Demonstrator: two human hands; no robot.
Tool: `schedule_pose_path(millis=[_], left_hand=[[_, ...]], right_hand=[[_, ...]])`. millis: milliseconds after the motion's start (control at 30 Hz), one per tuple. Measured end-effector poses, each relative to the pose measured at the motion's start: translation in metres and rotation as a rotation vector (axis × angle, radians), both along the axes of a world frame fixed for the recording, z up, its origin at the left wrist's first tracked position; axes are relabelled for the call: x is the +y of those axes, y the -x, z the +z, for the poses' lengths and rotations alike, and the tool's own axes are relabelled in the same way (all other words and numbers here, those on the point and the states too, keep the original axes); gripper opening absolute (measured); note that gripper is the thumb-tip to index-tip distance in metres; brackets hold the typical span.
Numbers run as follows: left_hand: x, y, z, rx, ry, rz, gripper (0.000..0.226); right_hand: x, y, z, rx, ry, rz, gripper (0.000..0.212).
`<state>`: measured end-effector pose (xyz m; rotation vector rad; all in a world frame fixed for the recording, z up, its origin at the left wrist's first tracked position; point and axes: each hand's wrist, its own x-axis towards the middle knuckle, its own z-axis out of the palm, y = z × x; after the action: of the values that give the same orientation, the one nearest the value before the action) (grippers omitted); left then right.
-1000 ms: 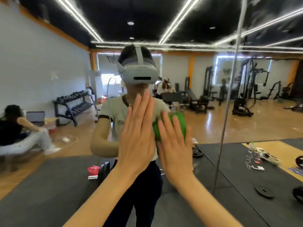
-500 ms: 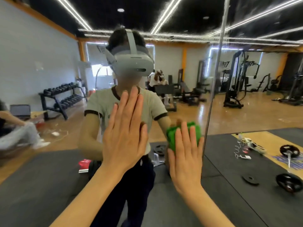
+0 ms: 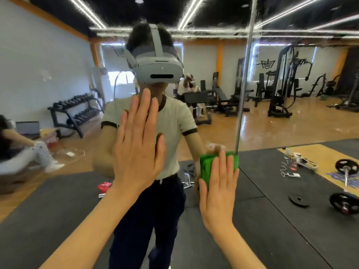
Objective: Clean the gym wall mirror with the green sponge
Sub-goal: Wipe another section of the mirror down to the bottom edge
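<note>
Your right hand (image 3: pixel 219 193), fingers straight, presses the soft, light sponge (image 3: pixel 208 167) against the mirror (image 3: pixel 48 65) by its seam (image 3: pixel 240 113), left hand (image 3: pixel 138 150) spread flat alongside; push with your palm centred behind it

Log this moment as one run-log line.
left hand: open, flat against mirror | right hand: straight fingers press green sponge to mirror at panel seam

The right hand (image 3: pixel 219 197) hides most of the green sponge (image 3: pixel 206 167).
</note>
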<state>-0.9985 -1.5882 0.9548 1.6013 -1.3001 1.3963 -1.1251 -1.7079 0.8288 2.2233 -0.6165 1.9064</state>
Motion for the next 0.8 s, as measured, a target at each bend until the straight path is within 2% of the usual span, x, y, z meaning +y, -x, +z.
schedule_pose_path(millis=[33, 100, 233, 300, 367, 467, 533, 600, 733, 800], left_hand=[[0.001, 0.0, 0.001, 0.005, -0.008, -0.01, 0.064], [0.006, 0.001, 0.002, 0.021, -0.048, -0.043, 0.065], [0.025, -0.002, -0.013, 0.047, -0.093, -0.059, 0.064], [0.035, -0.004, -0.036, 0.065, -0.101, -0.059, 0.063], [0.045, -0.008, -0.06, 0.085, -0.107, -0.048, 0.064], [0.056, -0.021, -0.078, 0.152, -0.062, -0.006, 0.065], [0.061, -0.031, -0.079, 0.18, -0.043, 0.025, 0.065], [0.062, -0.039, -0.08, 0.163, -0.044, 0.059, 0.065], [0.055, -0.043, -0.082, 0.139, -0.002, 0.109, 0.064], [0.055, -0.043, -0.082, 0.141, 0.008, 0.125, 0.063]], right_hand=[[0.0, 0.004, -0.021, 0.041, -0.002, 0.005, 0.056], [-0.006, 0.011, -0.021, 0.091, 0.027, 0.028, 0.056], [-0.018, 0.01, 0.078, 0.002, 0.08, 0.114, 0.051], [-0.021, 0.005, 0.102, -0.065, 0.069, 0.121, 0.05], [-0.018, 0.002, 0.073, -0.069, 0.057, 0.086, 0.05], [-0.012, 0.012, -0.029, 0.09, 0.073, 0.006, 0.054], [-0.011, 0.021, -0.06, 0.18, 0.098, -0.019, 0.054], [-0.014, 0.019, -0.033, 0.162, 0.143, -0.023, 0.054], [-0.017, -0.001, 0.091, -0.096, 0.09, 0.01, 0.051], [-0.016, -0.009, 0.103, -0.15, 0.057, 0.032, 0.053]])
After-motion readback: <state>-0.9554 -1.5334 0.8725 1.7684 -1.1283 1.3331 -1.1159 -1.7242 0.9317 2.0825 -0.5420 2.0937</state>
